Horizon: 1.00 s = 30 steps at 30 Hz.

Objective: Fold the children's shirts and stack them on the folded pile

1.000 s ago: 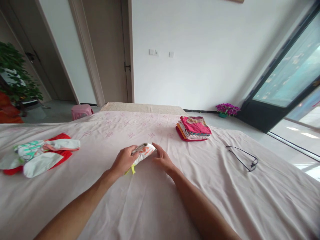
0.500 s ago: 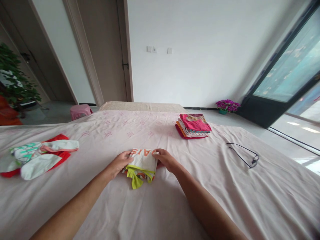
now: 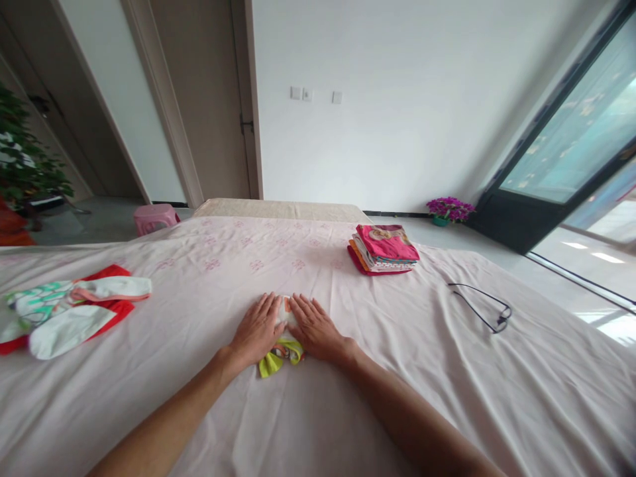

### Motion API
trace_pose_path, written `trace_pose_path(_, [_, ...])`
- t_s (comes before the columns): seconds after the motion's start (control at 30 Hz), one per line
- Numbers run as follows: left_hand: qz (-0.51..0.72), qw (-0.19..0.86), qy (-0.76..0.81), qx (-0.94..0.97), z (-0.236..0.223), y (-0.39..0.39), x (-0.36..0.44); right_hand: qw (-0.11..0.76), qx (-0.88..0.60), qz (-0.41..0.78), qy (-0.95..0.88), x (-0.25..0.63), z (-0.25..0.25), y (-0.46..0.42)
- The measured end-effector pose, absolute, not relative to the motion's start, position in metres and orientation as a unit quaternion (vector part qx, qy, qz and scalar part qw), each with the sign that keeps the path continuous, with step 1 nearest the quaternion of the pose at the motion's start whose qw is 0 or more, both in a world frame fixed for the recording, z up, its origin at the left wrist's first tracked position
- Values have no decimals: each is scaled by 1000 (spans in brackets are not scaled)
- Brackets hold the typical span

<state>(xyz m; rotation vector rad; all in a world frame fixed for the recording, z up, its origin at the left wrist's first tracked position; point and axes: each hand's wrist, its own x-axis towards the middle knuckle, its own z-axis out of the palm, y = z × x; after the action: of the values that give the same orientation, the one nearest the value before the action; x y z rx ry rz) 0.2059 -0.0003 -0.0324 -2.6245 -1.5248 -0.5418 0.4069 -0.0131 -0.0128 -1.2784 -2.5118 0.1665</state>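
Observation:
A small folded white garment point(image 3: 285, 318) with orange print and yellow-green trim lies on the pale pink sheet point(image 3: 298, 417), mostly hidden under my hands. My left hand point(image 3: 256, 326) rests flat on its left part, fingers stretched away from me. On its right part my right hand point(image 3: 317, 329) lies flat as well, fingers extended. Between the hands a strip of the white cloth shows, and a yellow-green bow point(image 3: 271, 364) sticks out at the near edge. Farther right stands a stack of folded clothes point(image 3: 387, 248), a pinkish-red piece on top.
Red and white clothes point(image 3: 74, 308) lie loosely at the left. Black-framed glasses point(image 3: 489, 311) rest on the sheet at the right. Beyond the sheet are a pink stool point(image 3: 156, 218), purple flowers point(image 3: 450, 209) in a green pot and a leafy plant point(image 3: 30, 152).
The white garment, held upright and narrow at first, was laid down with its print facing up. Both hands let go of its edges and moved inward to lie flat on top.

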Motion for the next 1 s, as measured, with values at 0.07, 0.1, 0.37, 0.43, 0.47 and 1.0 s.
trace_pose_path(0.07, [-170,34,-495,-851,-35,-1,202,163,-447,89,-875,416,-12,-10])
trace_pose_path(0.1, [-171,37,-500,-848,-33,-2,200,176,-463,104,-862,421,-10,-8])
trace_pose_path(0.37, [-229,34,-415,-880,12,-49,227,217,-644,161,-716,456,11,-6])
trace_pose_path(0.43, [-212,8,-427,-879,20,-59,236,171,-658,169,-713,454,15,-9])
trace_pose_path(0.47, [-203,0,-443,-873,21,-62,239,149,-666,170,-710,452,17,-10])
trace_pose_path(1.0, [-348,-97,-446,-819,7,-49,222,131,-688,140,-700,424,19,-3])
